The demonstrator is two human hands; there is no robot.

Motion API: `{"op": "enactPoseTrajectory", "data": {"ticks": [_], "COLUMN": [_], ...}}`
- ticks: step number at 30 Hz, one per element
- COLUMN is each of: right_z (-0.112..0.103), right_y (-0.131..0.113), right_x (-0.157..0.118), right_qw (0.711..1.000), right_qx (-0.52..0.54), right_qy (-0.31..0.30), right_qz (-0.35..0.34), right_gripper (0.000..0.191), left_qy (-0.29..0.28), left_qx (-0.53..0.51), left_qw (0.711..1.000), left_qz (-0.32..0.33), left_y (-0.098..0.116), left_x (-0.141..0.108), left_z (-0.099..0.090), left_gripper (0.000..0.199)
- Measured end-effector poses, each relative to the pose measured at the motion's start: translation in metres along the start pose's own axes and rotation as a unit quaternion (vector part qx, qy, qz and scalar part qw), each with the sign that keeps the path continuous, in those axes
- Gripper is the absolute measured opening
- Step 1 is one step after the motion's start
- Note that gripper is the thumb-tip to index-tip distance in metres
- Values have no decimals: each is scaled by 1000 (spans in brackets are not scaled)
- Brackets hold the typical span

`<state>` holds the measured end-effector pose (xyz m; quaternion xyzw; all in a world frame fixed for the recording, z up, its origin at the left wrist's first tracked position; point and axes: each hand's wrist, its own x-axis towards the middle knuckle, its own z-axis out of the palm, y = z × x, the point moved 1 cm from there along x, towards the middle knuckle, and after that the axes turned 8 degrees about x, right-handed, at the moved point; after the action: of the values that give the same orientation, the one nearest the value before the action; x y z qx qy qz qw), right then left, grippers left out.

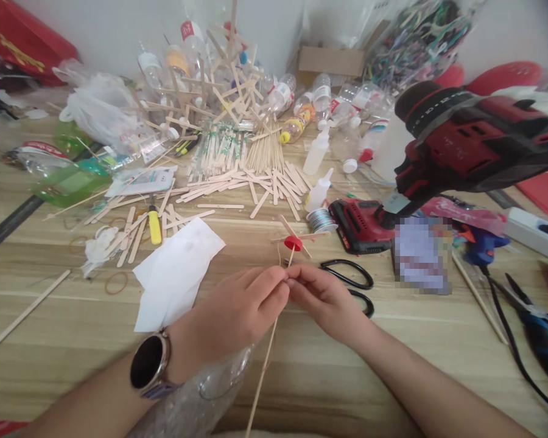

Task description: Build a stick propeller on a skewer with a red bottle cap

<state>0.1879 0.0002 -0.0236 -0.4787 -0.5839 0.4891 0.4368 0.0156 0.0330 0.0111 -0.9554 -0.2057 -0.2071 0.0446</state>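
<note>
My left hand (244, 301), with a watch on its wrist, and my right hand (322, 296) meet at mid-table, fingertips pinched together round a thin wooden stick (262, 380). The stick slants down toward me. Just beyond my fingers a red bottle cap (293, 244) sits on it, with flat wooden blades (316, 236) spread crosswise behind the cap. A fine wire or thread (279, 250) loops beside the stick near my fingers. Black-handled scissors (354, 275) lie to the right, partly behind my right hand. White paper (178, 267) rests left of my left hand.
A red drill (475, 140) stands at the right, near a wire spool (321, 220), glue bottles (317, 152), a glue gun (481, 243) and pliers (536, 322). Craft sticks (232, 182) and plastic bottles (281, 94) crowd the back. A yellow-handled tool (154, 225) lies left.
</note>
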Motion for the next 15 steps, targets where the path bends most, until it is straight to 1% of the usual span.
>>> {"op": "enactPoseTrajectory", "data": {"ticks": [3, 7, 8, 13, 15], "right_z": [0, 0, 0, 2, 3], "right_y": [-1, -3, -4, -3, -3], "right_x": [-1, -2, -2, -3, -2], "right_qw": [1000, 998, 998, 997, 997], "right_qx": [-3, -48, -57, -68, -73], "right_qy": [9, 18, 19, 17, 18], "right_qz": [-1, -21, -23, -21, -25], "right_gripper": [15, 12, 13, 15, 15], "left_qy": [6, 13, 16, 5, -1], "left_qx": [-9, 13, 10, -67, -107], "left_qw": [1000, 1000, 1000, 995, 990], "left_qz": [-19, 12, 9, -77, -97], "left_y": [-2, -3, -4, -6, -7], "left_x": [0, -3, -3, -6, -6], "left_z": [-3, -3, -2, 7, 9], "left_gripper": [30, 26, 25, 18, 16]}}
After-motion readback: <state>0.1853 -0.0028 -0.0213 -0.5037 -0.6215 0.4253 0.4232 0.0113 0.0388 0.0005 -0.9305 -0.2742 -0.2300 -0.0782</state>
